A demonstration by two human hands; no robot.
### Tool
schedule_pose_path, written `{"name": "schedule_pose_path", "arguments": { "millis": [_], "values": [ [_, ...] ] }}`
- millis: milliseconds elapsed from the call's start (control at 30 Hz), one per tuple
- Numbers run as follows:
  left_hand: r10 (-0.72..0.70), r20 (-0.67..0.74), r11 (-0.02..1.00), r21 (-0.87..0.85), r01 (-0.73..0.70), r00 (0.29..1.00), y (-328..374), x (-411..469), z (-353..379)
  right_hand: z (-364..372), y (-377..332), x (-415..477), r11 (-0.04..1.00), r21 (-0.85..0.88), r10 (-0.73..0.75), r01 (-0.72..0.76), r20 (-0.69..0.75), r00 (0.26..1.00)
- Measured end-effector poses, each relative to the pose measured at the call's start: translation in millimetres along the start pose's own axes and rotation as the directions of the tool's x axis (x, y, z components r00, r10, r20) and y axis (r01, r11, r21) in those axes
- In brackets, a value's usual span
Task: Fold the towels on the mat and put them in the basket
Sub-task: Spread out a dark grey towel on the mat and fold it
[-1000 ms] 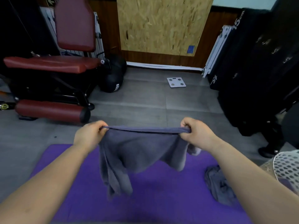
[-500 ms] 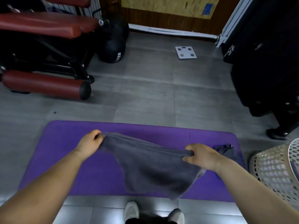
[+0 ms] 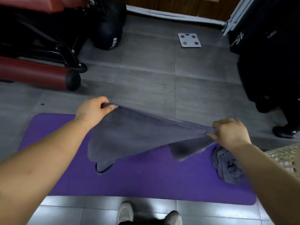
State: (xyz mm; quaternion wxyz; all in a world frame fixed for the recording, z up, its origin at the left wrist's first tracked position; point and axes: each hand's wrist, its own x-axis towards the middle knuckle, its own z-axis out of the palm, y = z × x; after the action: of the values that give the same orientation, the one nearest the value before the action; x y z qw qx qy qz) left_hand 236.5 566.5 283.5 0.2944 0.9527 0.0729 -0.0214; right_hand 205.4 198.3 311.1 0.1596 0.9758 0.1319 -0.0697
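Grey floor tiles are carrying a purple foam mat (image 3: 146,181); above it, left hand (image 3: 92,111) and right hand (image 3: 230,133) are pinching a grey terry towel (image 3: 129,135) stretched between them.

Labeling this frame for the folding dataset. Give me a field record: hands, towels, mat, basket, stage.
left hand: grips one top corner of the held towel
right hand: pinches the other top corner
held towel: grey, stretched between both hands, hanging above the mat, unfolded
second towel: grey, crumpled on the mat's right end
mat: purple, flat on the tile floor
basket: perforated, at the right frame edge; contents not visible
stage: first fold not yet made
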Motion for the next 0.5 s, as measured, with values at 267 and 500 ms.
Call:
{"name": "schedule_pose_path", "arguments": {
  "millis": [267,500],
  "values": [
    [0.354,0.031,0.926,0.132,-0.354,0.935,-35.5,-49.4,106.6,147.2,10.0,-38.9,0.942,0.333,0.142,-0.048,-0.264,0.954],
    [0.525,0.285,0.77,0.242,-0.59,0.802,-151.0,-71.1,352.3,432.4,-53.0,-46.2,0.913,0.273,0.223,-0.302,0.284,0.932]
  ]
}}
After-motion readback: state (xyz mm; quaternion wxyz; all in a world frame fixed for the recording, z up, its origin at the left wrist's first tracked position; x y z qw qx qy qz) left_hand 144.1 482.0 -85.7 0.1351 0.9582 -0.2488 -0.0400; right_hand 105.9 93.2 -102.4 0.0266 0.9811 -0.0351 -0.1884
